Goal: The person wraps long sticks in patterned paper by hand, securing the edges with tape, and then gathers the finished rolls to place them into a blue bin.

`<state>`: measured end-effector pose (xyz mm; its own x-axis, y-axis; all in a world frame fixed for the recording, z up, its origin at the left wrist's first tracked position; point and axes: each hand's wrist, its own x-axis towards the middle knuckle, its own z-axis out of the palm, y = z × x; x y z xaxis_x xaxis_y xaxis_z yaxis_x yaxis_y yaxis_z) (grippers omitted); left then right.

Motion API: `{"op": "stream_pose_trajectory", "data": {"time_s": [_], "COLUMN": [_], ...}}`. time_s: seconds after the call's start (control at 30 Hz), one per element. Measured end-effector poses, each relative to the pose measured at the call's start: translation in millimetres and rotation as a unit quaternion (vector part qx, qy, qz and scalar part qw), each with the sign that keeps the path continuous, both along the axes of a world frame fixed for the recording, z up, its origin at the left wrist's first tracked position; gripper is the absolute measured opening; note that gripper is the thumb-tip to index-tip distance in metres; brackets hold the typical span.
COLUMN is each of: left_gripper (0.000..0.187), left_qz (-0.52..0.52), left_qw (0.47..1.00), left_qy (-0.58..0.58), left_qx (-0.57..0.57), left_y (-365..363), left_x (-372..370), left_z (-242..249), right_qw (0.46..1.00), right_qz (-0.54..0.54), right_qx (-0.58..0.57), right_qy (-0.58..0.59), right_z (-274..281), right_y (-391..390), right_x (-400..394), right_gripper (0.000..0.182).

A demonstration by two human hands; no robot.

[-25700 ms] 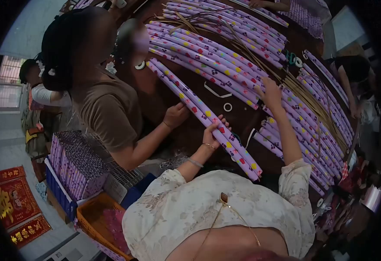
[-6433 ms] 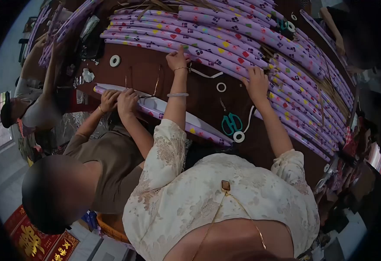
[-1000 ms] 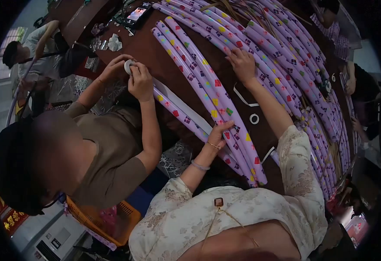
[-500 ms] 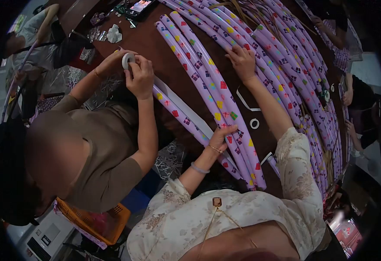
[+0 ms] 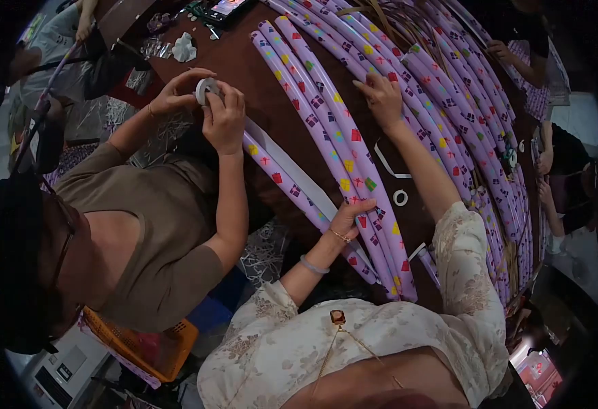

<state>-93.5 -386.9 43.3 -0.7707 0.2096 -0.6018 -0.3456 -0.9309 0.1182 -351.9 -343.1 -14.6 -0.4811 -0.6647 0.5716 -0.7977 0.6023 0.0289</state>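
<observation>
My left hand (image 5: pixel 351 217) is wrapped round the lower part of several purple gift-patterned rolls (image 5: pixel 336 133), thumb on top. My right hand (image 5: pixel 383 99) has its fingers apart, beside the left edge of a large pile of similar rolls (image 5: pixel 442 112); it holds nothing visible. Between the held rolls and my right forearm lie a white strip (image 5: pixel 386 162) and a white tape ring (image 5: pixel 400 198). To the left, a co-worker's hands (image 5: pixel 224 119) hold a white tape roll (image 5: pixel 205 90) above another purple roll with a white edge (image 5: pixel 292 174).
Crumpled tissue (image 5: pixel 184 48), a phone (image 5: pixel 227 8) and small items lie at the table's upper left. An orange basket (image 5: pixel 176 347) stands at lower left, near white shreds (image 5: pixel 261 252). Other people work at the right edge and upper left.
The co-worker's fingers have shifted on the tape roll, and the co-worker's head has turned. My right hand's fingers have moved slightly; my left hand keeps its hold.
</observation>
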Motion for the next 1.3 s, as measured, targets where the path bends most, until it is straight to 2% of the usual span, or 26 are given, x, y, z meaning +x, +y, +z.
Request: {"op": "stream_pose_trajectory", "data": {"time_s": [0.03, 0.1, 0.23, 0.4, 0.43, 0.5, 0.63, 0.7, 0.73, 0.87, 0.93, 1.07, 1.23, 1.3], "left_gripper": [0.030, 0.030, 0.034, 0.035, 0.034, 0.033, 0.029, 0.028, 0.028, 0.028, 0.027, 0.027, 0.028, 0.028], "left_qz": [0.002, 0.004, 0.006, 0.007, 0.006, 0.004, 0.001, 0.000, -0.002, -0.002, -0.010, -0.006, 0.004, -0.001], "left_qw": [1.000, 1.000, 1.000, 1.000, 1.000, 1.000, 1.000, 1.000, 1.000, 1.000, 1.000, 1.000, 1.000, 1.000], "left_qy": [0.000, 0.001, 0.018, 0.019, 0.019, 0.021, 0.014, 0.012, 0.011, -0.007, -0.025, 0.002, -0.001, 0.003], "left_qx": [-0.002, -0.003, -0.006, -0.010, -0.009, -0.007, -0.002, 0.005, 0.008, 0.002, -0.003, 0.001, 0.003, 0.012], "left_y": [0, 2, 3, 3, 3, 2, 0, 0, -1, 2, 1, 1, 3, 3], "left_x": [0, 1, 5, 3, 3, 3, -1, 0, 0, 0, 0, -1, -1, -2], "left_z": [-1, -4, -13, -10, -9, -7, 1, 2, 3, 1, 1, 0, 0, -2], "right_qw": [1.000, 0.992, 0.985, 0.991, 0.991, 0.995, 0.998, 0.990, 0.985, 0.983, 0.987, 0.988, 0.977, 0.974], "right_qz": [0.000, -0.112, -0.141, -0.102, -0.103, -0.021, -0.002, -0.067, -0.109, -0.158, -0.138, -0.121, -0.137, -0.138], "right_qx": [0.000, 0.004, 0.086, 0.083, 0.083, 0.094, 0.061, -0.026, -0.028, -0.038, 0.019, 0.055, 0.166, 0.176], "right_qy": [0.000, -0.062, -0.048, -0.002, -0.001, -0.007, -0.026, -0.118, -0.131, -0.085, -0.085, -0.079, -0.010, -0.043], "right_z": [5, 15, 12, 3, 3, 5, 20, 31, 32, 36, 34, 21, 19, 19], "right_y": [-4, -13, -18, -12, -10, -5, 11, 28, 38, 55, 45, 29, 28, 19], "right_x": [3, 8, 3, 0, 0, 1, 19, 37, 42, 47, 42, 37, 33, 28], "right_gripper": [0.040, 0.039, 0.038, 0.038, 0.038, 0.038, 0.041, 0.043, 0.046, 0.047, 0.051, 0.054, 0.053, 0.052]}}
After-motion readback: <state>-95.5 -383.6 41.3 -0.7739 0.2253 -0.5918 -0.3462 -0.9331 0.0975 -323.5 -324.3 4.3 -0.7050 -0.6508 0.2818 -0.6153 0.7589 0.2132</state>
